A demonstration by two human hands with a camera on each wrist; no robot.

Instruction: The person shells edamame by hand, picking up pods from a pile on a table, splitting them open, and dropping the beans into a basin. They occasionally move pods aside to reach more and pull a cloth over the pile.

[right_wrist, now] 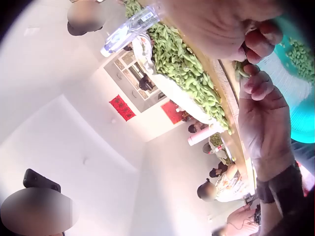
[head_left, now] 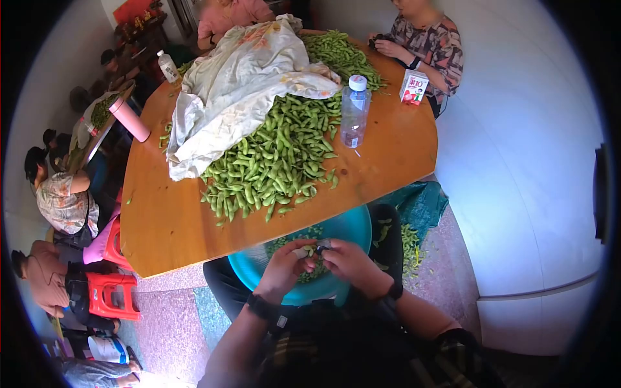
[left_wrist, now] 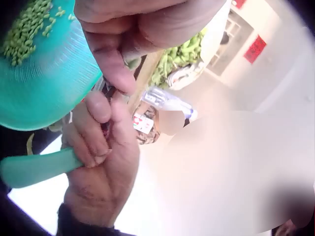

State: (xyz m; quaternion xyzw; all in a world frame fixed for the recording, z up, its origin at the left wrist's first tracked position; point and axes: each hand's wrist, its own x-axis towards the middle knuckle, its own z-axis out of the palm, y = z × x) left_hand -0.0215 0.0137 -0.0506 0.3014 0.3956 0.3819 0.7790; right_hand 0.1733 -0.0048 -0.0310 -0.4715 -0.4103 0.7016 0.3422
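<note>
Over a teal basin point(head_left: 363, 227), my left hand point(head_left: 283, 266) and right hand point(head_left: 349, 264) meet fingertip to fingertip. Between them is a small green soybean pod point(right_wrist: 241, 70), which my left thumb and fingers pinch. My right hand's curled fingers and thumb grip its other end, partly hiding it. Shelled green beans point(head_left: 313, 273) lie in the basin below. In the left wrist view, a green handle point(left_wrist: 39, 168) overlaps my right hand's lower fingers. A big heap of whole soybean pods point(head_left: 278, 152) covers the table in front of me.
The wooden table point(head_left: 174, 229) carries a white cloth point(head_left: 242, 71) over the heap, a plastic bottle point(head_left: 354, 113), a drink carton point(head_left: 413, 86) and a pink tumbler point(head_left: 130, 120). Discarded pods point(head_left: 409, 249) lie on the floor at right. Several people sit around; red stools point(head_left: 111, 294) stand left.
</note>
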